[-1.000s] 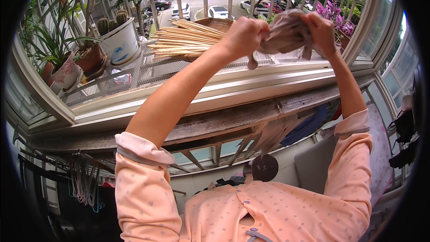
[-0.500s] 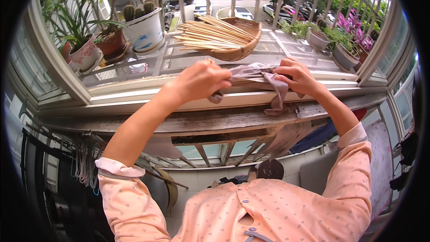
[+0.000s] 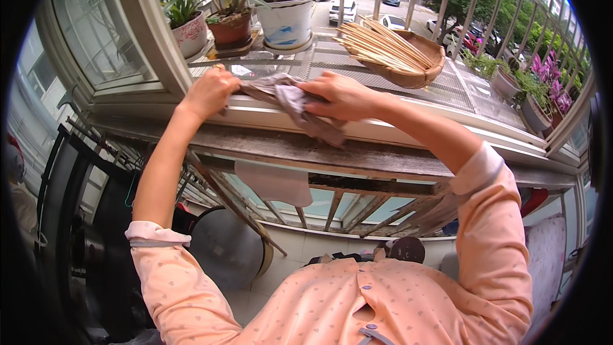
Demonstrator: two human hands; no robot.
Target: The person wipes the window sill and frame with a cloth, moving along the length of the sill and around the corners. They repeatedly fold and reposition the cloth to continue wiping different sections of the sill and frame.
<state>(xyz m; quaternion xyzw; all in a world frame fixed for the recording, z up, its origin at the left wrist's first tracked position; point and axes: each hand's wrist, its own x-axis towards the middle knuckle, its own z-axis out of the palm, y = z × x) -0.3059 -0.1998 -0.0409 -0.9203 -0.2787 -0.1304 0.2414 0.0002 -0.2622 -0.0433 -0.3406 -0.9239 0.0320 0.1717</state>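
Note:
A greyish-mauve cloth is bunched between my two hands over the window sill. My left hand is closed round its left end, beside the window frame. My right hand grips the other side, fingers curled into the folds. A loose part of the cloth hangs below my right hand, over the sill's inner edge. Whether the cloth presses on the sill track, I cannot tell.
Beyond the sill, a wicker basket of chopsticks rests on a mesh shelf inside metal bars. Potted cacti and other plants stand at left, pink-leaved plants at right. A weathered wooden ledge runs below; a dark round-backed chair stands lower left.
Both hands have moved left along the sill with the cloth, toward the left window frame. The view has turned left, so the basket and pots appear farther right.

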